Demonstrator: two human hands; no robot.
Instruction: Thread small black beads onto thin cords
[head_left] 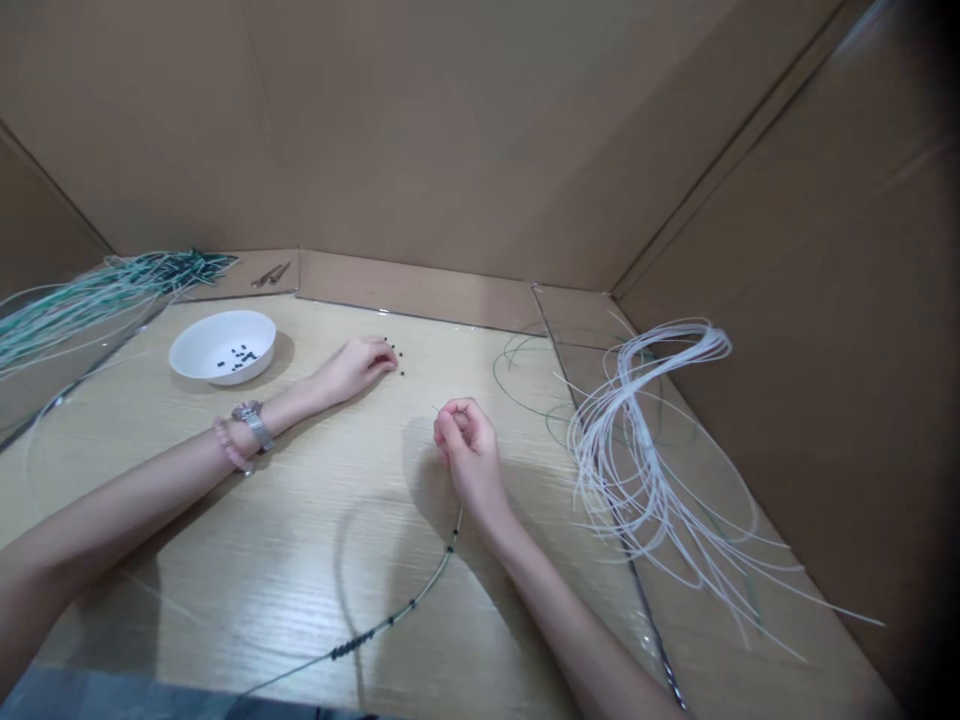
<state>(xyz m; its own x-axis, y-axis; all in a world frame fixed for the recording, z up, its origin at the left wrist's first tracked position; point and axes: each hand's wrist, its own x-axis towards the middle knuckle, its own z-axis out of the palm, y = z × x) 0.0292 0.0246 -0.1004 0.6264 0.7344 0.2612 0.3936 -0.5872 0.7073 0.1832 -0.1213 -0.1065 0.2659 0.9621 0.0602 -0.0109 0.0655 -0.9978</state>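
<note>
My left hand [361, 366] rests on the table with its fingertips pinched together at a few small black beads [401, 373]; whether a bead is between them is too small to tell. My right hand [469, 450] is closed in a pinch on a thin green cord, whose tip pokes out past the fingers. From below that hand the cord [431, 585] curves down toward the table's front edge. Several black beads [352, 645] are threaded on it, some bunched together and some spaced apart. A white bowl [196, 352] with more black pieces stands left of my left hand.
A bundle of white cords [637, 440] lies at the right, with loose green strands [525, 400] beside it. Green and white cords [105, 300] are heaped at the far left. Small pointed metal tools [271, 274] lie at the back. Cardboard walls [420, 140] enclose the table.
</note>
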